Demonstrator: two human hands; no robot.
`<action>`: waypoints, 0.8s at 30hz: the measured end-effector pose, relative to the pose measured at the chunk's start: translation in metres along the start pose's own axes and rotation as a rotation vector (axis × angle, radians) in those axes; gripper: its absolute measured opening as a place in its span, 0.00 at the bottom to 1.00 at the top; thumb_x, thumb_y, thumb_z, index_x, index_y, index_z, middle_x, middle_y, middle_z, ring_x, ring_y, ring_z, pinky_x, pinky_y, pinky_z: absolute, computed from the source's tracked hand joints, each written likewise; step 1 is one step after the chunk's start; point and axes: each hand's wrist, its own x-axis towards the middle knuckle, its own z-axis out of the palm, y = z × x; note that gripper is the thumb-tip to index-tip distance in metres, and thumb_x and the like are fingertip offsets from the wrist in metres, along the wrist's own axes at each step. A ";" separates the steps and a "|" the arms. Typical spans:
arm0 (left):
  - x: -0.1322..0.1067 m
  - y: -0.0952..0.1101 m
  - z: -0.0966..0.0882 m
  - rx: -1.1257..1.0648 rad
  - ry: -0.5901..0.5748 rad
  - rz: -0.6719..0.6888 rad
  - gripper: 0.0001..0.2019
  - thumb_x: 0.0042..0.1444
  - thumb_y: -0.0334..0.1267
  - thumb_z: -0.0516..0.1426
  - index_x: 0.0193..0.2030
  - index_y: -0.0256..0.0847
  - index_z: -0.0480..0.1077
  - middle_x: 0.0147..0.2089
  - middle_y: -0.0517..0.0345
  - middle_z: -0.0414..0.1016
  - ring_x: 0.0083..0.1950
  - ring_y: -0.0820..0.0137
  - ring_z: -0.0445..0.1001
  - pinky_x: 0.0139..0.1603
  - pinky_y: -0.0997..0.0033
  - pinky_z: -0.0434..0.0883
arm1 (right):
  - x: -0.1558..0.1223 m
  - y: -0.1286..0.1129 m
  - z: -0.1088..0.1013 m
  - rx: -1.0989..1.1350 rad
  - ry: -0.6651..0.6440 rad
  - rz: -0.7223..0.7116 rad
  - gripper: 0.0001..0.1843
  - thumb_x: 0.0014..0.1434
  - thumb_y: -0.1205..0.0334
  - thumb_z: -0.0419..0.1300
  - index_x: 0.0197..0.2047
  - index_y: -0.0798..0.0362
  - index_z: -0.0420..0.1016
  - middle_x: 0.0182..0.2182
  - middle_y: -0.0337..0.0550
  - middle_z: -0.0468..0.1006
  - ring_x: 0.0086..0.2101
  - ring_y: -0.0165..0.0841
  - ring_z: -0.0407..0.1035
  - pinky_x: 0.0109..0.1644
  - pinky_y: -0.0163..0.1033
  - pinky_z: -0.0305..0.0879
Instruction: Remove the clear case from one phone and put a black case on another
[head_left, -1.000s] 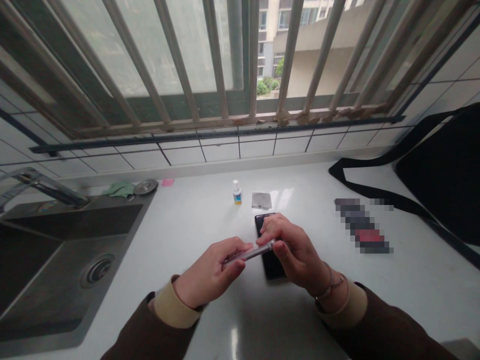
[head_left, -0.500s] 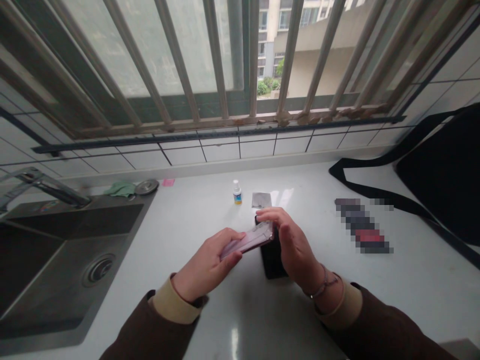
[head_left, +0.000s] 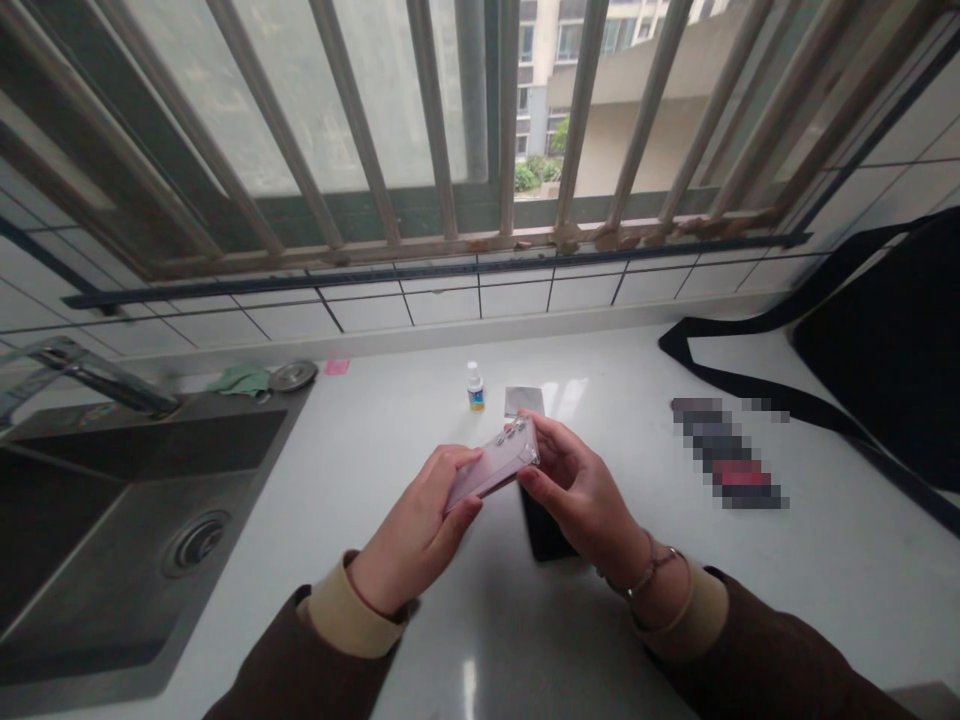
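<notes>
A slim pale pink smartphone (head_left: 491, 465) with several round camera lenses at its far end lies tilted across my hands, its back facing up. My left hand (head_left: 416, 530) wraps its lower end, and my right hand (head_left: 581, 495) grips the end with the lenses. Below my right hand, a black smartphone (head_left: 544, 532) lies flat on the white counter (head_left: 360, 600), partly hidden by my fingers. Beyond the hands stand a small white bottle with a blue and yellow label (head_left: 475, 388) and a flat grey square packet (head_left: 523, 401).
A steel sink (head_left: 142, 480) with a drain and a faucet (head_left: 97, 375) lies to the left, near a green cloth (head_left: 240, 380) and a round metal lid (head_left: 292, 375). To the right are a pixelated strip (head_left: 724, 455) and a black bag (head_left: 877, 340) with its strap. A barred window runs behind.
The pink phone has turned from edge-on to show its back, and its lens end has risen. My right hand has moved up, off the black phone.
</notes>
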 end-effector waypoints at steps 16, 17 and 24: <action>-0.002 0.002 0.007 -0.023 0.049 0.015 0.24 0.77 0.54 0.49 0.72 0.46 0.60 0.67 0.41 0.66 0.66 0.53 0.67 0.68 0.48 0.67 | -0.005 0.000 0.001 -0.073 0.067 -0.080 0.33 0.65 0.55 0.73 0.69 0.46 0.71 0.62 0.53 0.80 0.61 0.46 0.77 0.70 0.58 0.73; -0.003 0.003 0.007 -0.030 0.052 0.010 0.24 0.77 0.55 0.49 0.72 0.46 0.60 0.67 0.42 0.66 0.66 0.53 0.67 0.68 0.48 0.67 | -0.006 0.000 0.001 -0.083 0.077 -0.086 0.32 0.65 0.55 0.73 0.69 0.46 0.71 0.62 0.53 0.80 0.61 0.45 0.77 0.70 0.58 0.73; -0.003 -0.007 0.010 -0.311 0.301 -0.211 0.29 0.76 0.63 0.45 0.68 0.43 0.63 0.61 0.43 0.75 0.61 0.56 0.76 0.67 0.49 0.70 | -0.008 -0.010 0.002 -0.157 0.222 -0.131 0.30 0.67 0.46 0.70 0.67 0.45 0.72 0.56 0.52 0.83 0.53 0.45 0.81 0.59 0.54 0.80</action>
